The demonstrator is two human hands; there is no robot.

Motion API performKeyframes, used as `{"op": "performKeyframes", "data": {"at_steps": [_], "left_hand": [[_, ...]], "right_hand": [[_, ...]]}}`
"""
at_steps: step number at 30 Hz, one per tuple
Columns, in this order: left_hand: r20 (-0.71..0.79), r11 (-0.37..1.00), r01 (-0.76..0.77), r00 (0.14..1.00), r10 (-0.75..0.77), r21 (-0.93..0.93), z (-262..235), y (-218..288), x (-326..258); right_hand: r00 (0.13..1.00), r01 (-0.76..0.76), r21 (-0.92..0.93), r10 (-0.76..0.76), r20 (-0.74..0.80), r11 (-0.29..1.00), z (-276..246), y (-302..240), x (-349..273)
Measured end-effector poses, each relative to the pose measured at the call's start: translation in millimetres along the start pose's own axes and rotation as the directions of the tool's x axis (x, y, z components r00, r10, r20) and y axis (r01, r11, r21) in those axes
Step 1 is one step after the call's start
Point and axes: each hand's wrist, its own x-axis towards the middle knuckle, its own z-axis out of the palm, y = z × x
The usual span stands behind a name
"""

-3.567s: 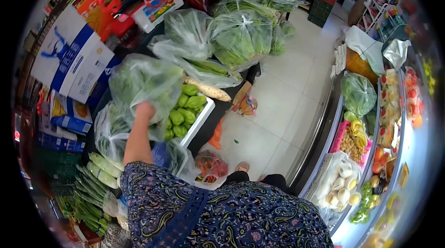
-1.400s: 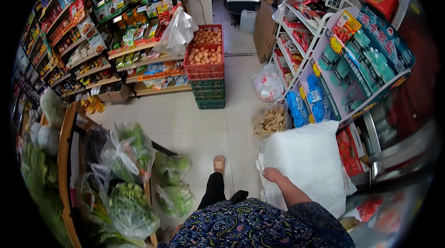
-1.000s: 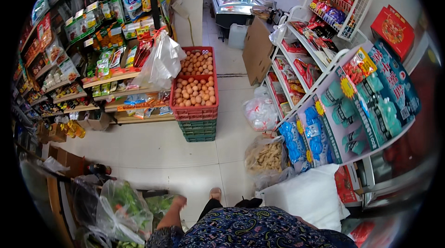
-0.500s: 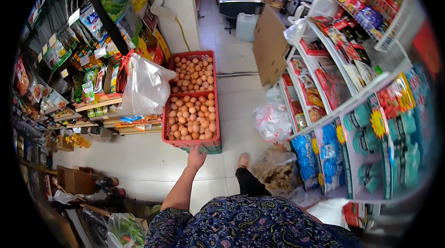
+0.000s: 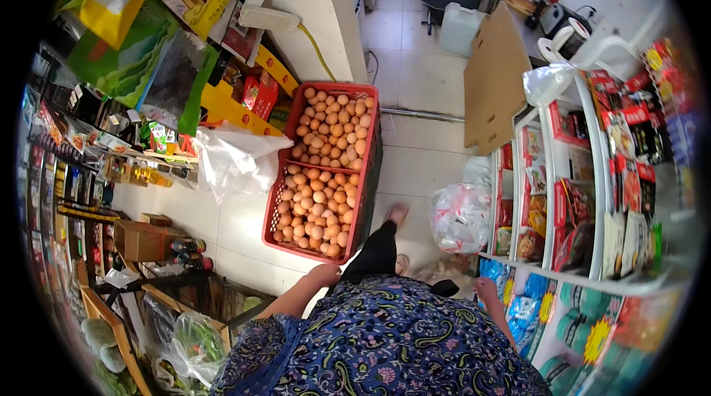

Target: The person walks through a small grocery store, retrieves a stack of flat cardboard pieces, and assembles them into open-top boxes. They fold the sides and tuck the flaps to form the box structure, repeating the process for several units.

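Head view shows us standing in a small shop, looking down at our own two hands. Our left hand [image 5: 324, 274] hangs low, just by the near edge of the red crate [image 5: 275, 212] full of eggs [image 5: 320, 200]. The fingers look curled in, and we see nothing in them. We cannot tell if they touch the crate rim or stay just off it. The eggs lie right past our fingertips, piled loose in two parts, one close to the fingers and one farther off.

Our right hand [image 5: 486, 289] is down at our side, well away from the eggs. Its fingers point toward the blue packs [image 5: 523, 312] on the low shelf [image 5: 592, 277]. We cannot tell if it holds anything, as our patterned dress hides part of it.

To the left of our left fingers a white plastic bag [image 5: 233, 159] lies beside the crate. Past our right fingers a clear bag [image 5: 461, 217] sits on the floor [image 5: 415, 159].

We think the work here is reaching for the eggs. To do it well, we should go slow and bring the fingers down from above. We should take one egg from the top of the near pile and hold it softly. A hard squeeze could crack it. Pulling one from underneath could make the others roll.
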Motion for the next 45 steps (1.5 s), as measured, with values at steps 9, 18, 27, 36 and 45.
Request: {"op": "performKeyframes", "data": {"at_steps": [9,18,27,36,45], "left_hand": [[-0.240,0.979,-0.171,0.951,0.193,0.110,-220.9,118.3,142.6],[-0.262,0.998,-0.012,0.965,-0.005,-0.065,-344.0,110.9,221.7],[-0.250,0.971,0.036,0.963,-0.096,-0.235,-349.2,103.3,236.7],[-0.197,0.926,0.114,0.961,-0.195,-0.359,-330.7,101.3,277.3],[-0.085,0.753,0.232,0.930,-0.357,-0.616,-419.1,155.9,322.0]], "right_hand": [[0.978,-0.029,-0.499,0.127,0.164,0.866,-32.9,-43.6,68.7],[0.999,-0.045,-0.611,0.036,-0.027,0.790,-108.9,-202.7,172.0],[0.955,0.224,-0.179,-0.179,0.235,0.958,-96.1,-443.6,289.5],[0.838,0.368,-0.727,0.132,0.530,0.580,-104.3,-440.4,433.5],[0.912,0.362,-0.460,-0.206,0.354,0.811,-157.3,-560.6,607.9]]}}
